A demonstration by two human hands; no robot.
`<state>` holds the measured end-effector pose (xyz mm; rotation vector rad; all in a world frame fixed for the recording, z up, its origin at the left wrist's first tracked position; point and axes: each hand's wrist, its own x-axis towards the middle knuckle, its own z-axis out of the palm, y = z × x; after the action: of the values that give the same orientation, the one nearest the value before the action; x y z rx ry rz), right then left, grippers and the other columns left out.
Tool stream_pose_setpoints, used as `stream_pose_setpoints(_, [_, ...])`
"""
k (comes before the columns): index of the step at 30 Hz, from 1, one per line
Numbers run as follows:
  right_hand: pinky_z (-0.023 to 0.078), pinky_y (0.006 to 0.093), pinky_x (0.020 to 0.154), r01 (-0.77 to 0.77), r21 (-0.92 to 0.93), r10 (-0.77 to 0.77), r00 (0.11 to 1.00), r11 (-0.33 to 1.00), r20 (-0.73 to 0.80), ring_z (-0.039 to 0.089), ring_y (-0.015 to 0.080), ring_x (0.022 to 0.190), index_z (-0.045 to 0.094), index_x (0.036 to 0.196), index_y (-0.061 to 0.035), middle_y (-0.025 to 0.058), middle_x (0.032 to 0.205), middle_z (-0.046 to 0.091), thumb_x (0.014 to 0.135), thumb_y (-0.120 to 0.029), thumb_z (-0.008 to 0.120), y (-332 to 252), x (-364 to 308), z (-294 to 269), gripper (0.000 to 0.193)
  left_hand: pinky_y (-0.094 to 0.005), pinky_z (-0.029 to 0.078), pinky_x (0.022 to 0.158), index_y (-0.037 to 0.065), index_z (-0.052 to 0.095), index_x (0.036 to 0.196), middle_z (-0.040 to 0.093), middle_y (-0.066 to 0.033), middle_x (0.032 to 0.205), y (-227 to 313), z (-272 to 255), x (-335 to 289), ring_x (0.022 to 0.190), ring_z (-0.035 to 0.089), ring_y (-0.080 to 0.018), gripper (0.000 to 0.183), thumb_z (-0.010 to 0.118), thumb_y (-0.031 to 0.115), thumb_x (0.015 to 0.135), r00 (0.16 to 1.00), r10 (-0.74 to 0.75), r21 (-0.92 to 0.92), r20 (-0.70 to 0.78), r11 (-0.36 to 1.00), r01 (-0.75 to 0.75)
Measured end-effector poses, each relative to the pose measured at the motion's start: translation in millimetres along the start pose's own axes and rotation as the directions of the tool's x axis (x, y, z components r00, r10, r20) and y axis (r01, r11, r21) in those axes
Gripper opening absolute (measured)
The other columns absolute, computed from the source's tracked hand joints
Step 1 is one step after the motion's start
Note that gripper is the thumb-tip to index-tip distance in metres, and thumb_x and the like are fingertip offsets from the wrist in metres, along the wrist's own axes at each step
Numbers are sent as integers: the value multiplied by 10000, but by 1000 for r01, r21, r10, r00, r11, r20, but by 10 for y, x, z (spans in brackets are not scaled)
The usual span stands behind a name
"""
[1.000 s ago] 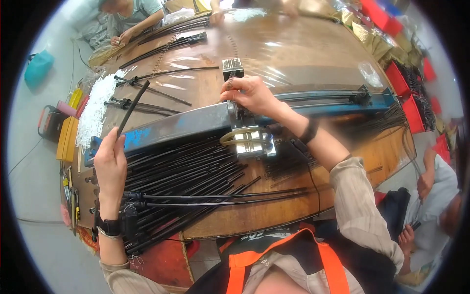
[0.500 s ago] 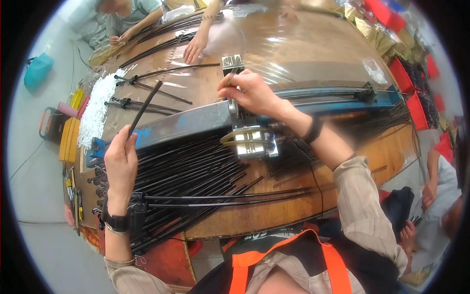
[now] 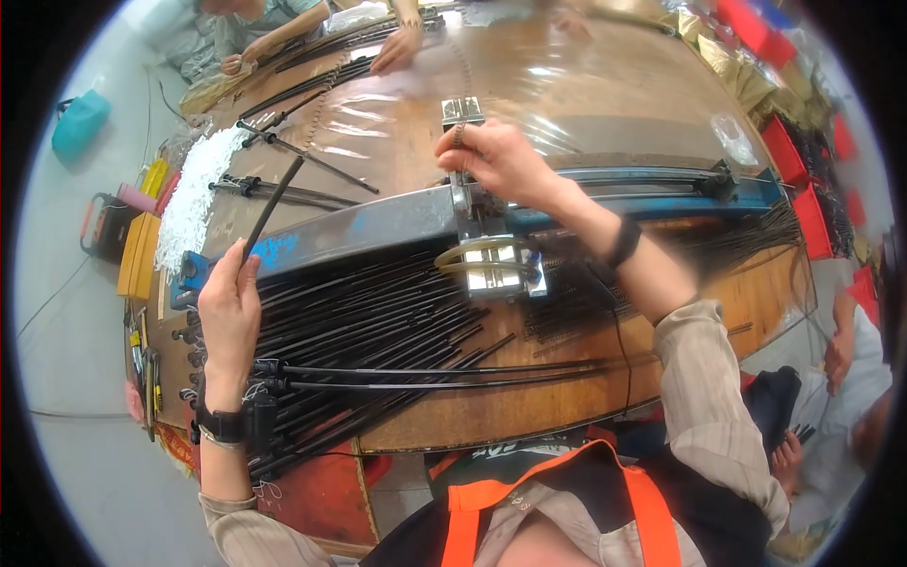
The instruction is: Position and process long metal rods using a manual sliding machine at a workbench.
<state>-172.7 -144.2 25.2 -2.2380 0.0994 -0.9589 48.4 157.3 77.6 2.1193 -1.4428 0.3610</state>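
My left hand [image 3: 230, 312] is closed around the lower end of a slim black tube [image 3: 276, 203], which slants up and to the right. Over the middle of a metal bench fixture [image 3: 378, 219], my right hand [image 3: 505, 163] pinches a thin, brownish coil spring [image 3: 459, 135] between thumb and fingers. Below that hand sits a shiny metal clamp block [image 3: 496, 269] with a yellowish hose [image 3: 453, 255] looped at its side. Another metal block [image 3: 461, 111] stands just beyond my fingertips. How far the spring runs behind my fingers is hidden.
Many black rods [image 3: 368, 331] lie under and in front of the fixture. White small pieces [image 3: 194, 208] are heaped at the left. A co-worker's hand [image 3: 397, 47] rests near more black rods at the far side. Red bins [image 3: 811, 222] line the right edge.
My right hand has shifted slightly within the view, and the spring at its fingers shows more clearly. The co-worker's hand has moved farther away. A loose black rod near the far block is gone from its place.
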Motion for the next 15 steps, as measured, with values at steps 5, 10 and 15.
stream_pose_setpoints(5, [516,322,650,1,-63,8,990,998,143,685,242,712,676,949,-36,134,775,695,895,-134,677,66,-15,130,112,-370,513,728,-31,622,1147,661,-236,959,80,38,-4,833,657,-357,232,610,89,949,999,39,22,14,999,-39])
stream_pose_setpoints(10, [543,327,670,-8,-9,9,994,1000,111,704,249,718,677,930,-32,134,784,706,901,-151,665,-1,54,93,123,-370,513,725,-32,620,1148,661,-233,954,49,-9,8,826,654,-355,233,611,88,948,1000,-3,19,14,1000,3])
stream_pose_setpoints(15, [515,334,691,17,-39,-15,999,999,45,658,244,707,682,945,-45,108,769,689,896,-160,680,60,-55,43,126,-366,512,721,-34,622,1142,663,-227,947,40,28,-4,817,651,-353,230,612,89,948,999,3,40,46,999,-5])
